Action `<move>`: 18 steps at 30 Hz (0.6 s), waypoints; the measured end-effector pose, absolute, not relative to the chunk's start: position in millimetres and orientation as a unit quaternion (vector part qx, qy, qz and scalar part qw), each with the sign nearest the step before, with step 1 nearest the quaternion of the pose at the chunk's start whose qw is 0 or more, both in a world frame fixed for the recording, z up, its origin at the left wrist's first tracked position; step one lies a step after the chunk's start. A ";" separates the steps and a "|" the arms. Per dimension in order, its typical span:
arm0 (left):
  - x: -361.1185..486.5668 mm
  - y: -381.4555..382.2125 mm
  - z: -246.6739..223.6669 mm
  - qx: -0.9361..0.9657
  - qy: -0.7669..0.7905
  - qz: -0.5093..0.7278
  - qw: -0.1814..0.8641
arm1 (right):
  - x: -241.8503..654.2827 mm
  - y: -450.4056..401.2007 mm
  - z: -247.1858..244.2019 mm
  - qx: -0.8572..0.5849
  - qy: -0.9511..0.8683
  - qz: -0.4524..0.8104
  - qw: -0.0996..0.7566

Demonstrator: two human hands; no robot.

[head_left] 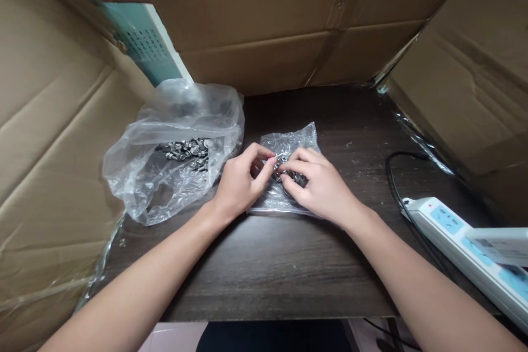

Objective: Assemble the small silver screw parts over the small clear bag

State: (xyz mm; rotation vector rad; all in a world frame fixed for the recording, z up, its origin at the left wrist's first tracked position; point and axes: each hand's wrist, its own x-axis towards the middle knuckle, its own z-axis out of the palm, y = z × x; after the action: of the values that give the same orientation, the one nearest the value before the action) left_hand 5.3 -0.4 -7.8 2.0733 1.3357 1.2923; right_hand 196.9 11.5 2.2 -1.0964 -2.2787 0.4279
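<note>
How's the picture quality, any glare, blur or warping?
Head view: highlights streak both the large plastic bag and small plastic bag; head view: the metal piece at the left hand is too soft to make out; head view: wide-angle distortion splays the cardboard walls; head view: the dark table catches dull sheen.

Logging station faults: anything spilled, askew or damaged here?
Nothing clearly stands out. The left cardboard wall is creased, likely just wear. Metal pieces lie inside the open bag; whether those by the right hand are inside the smaller bag, I can't tell.
</note>
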 end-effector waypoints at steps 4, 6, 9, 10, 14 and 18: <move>9.3 -2.8 -10.2 0.739 0.457 0.459 0.186 | 195.0 11.2 -0.7 -0.427 -0.866 0.121 0.230; 9.9 -3.2 -11.0 0.736 0.458 0.460 0.193 | 194.9 11.7 -0.6 -0.432 -0.866 0.118 0.223; 9.6 -2.4 -12.1 0.731 0.459 0.459 0.211 | 194.6 12.1 1.9 -0.437 -0.868 0.108 0.209; 9.3 -1.8 -12.4 0.729 0.459 0.459 0.216 | 194.3 12.1 3.1 -0.437 -0.870 0.102 0.204; 8.4 0.0 -12.5 0.723 0.461 0.463 0.223 | 193.8 11.5 5.5 -0.428 -0.879 0.093 0.191; 8.1 0.1 -11.7 0.726 0.463 0.457 0.222 | 194.2 11.6 2.1 -0.418 -0.883 0.099 0.191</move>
State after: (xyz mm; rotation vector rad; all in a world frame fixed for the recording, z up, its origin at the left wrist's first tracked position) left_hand 8.1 0.1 -11.7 2.0066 1.2780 1.2636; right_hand 194.2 11.6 2.1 -1.1726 -2.4790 0.2793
